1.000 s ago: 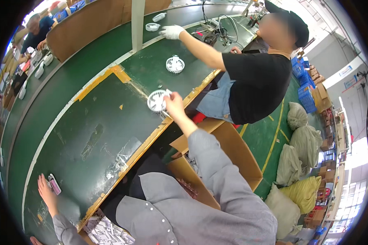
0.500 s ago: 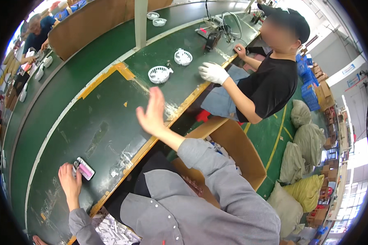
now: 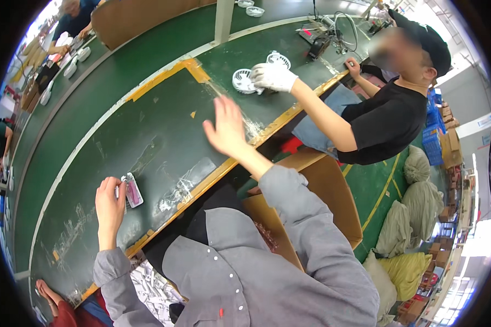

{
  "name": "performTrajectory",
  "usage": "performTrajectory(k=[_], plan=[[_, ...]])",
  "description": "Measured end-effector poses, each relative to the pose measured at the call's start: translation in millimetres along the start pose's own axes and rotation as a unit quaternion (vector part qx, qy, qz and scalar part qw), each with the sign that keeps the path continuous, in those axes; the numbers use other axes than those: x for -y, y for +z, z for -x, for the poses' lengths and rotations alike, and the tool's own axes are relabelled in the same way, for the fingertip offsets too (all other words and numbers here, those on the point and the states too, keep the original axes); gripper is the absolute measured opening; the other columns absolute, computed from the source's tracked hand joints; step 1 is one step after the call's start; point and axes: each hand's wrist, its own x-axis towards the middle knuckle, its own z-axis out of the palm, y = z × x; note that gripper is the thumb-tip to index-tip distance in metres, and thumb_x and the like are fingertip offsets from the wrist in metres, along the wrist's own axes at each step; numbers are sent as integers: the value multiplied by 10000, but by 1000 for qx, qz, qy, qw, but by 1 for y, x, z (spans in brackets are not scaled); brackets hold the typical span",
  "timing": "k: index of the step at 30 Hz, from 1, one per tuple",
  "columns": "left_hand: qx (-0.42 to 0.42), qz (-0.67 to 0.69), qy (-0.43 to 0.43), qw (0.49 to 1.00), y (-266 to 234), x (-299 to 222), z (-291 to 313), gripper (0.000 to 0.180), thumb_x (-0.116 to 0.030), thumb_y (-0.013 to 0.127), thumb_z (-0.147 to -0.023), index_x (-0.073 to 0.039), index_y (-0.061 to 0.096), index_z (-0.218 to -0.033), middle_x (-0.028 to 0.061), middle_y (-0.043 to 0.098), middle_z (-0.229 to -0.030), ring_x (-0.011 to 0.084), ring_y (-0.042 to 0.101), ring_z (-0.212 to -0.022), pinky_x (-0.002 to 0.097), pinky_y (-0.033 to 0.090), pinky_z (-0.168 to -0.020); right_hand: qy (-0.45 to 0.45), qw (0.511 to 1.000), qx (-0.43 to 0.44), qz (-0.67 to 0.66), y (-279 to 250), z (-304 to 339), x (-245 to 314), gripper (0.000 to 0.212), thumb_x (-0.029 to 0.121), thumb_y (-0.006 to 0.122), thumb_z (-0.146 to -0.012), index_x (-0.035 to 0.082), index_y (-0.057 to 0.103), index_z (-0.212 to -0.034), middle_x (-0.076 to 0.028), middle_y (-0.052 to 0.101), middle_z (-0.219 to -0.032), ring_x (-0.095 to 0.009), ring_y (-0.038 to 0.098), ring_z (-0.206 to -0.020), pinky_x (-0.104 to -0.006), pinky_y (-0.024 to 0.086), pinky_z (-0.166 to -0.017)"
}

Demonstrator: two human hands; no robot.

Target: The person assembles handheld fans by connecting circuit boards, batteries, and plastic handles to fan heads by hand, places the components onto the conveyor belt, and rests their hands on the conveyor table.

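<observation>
Slanting lengthwise forward-left, the pink device [image 3: 133, 192] lies beside the left hand [image 3: 109, 204]

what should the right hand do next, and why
Probably bring the right hand over to the pink and white piece: it looks empty, with fingers spread above the table, while the left hand has its fingertips at that piece. The co-worker's gloved hand is at the white fan, so reaching there might get in the way.
</observation>
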Motion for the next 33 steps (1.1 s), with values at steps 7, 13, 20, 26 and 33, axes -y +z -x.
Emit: performTrajectory(k=[7,13,20,26,33], plan=[[27,101,64,993,-15,-51,-19,110,-129,649,-882,-41,599,-926,133,626,-880,351,604,-860,416,472,-756,-121,926,132,-333,-7,52,99,629,188,690,-827,1,448,-1377,-229,462,-1397,-380,412,-1327,-440,346,-1108],[46,92,81,991,-34,-66,-17,104,-156,628,-904,-61,592,-924,123,622,-841,328,596,-808,414,458,-721,-79,903,126,-403,-7,52,135,142,78,596,-876,9,649,-988,-129,663,-1005,-329,592,-1019,-386,482,-879],[57,247,42,967,-33,-55,-3,122,-94,633,-906,15,578,-905,109,611,-776,221,571,-695,324,454,-643,67,742,317,-587,-15,64,141,147,110,563,-927,-17,601,-992,-51,598,-866,-140,601,-898,-311,475,-814],[76,281,18,957,-45,-58,9,110,-88,631,-896,11,583,-902,137,623,-786,281,614,-721,349,474,-651,-6,746,360,-559,-19,75,150,190,110,646,-824,15,573,-971,-87,535,-903,-139,541,-743,-296,469,-685],[113,324,-3,939,-39,-61,21,110,-65,657,-866,28,606,-896,131,652,-767,235,636,-713,315,480,-666,-4,667,404,-626,-50,94,140,106,71,601,-901,13,558,-979,-18,589,-822,-71,529,-753,-240,434,-672]])
